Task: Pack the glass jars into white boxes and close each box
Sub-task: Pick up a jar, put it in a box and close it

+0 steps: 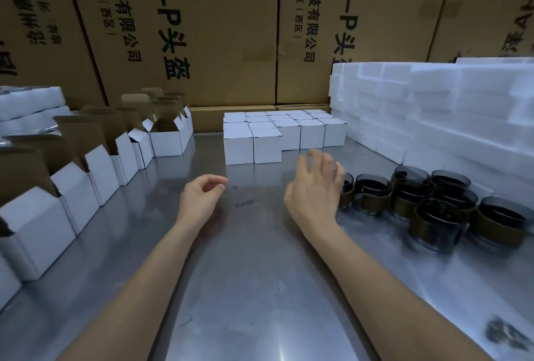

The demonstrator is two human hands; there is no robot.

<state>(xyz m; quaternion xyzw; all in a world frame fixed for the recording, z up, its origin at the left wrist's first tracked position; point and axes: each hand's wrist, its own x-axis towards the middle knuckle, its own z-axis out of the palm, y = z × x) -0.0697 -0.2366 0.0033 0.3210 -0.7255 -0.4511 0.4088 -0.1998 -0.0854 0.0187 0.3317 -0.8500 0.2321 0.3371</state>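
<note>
Two bare forearms on show here, no sleeves reaching into view at all. The left hand (202,197) wears no glove, ring or watch, with short, plain nails. The right hand (316,187) is bare too, wrist uncovered, its fingers blurred, so nothing finer can be made out there.

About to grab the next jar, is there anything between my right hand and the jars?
Nothing visible. The right hand hangs open above the metal table, with the nearest of the glass jars just to its right, partly hidden behind its fingers. No box or foam lies between them.
</note>
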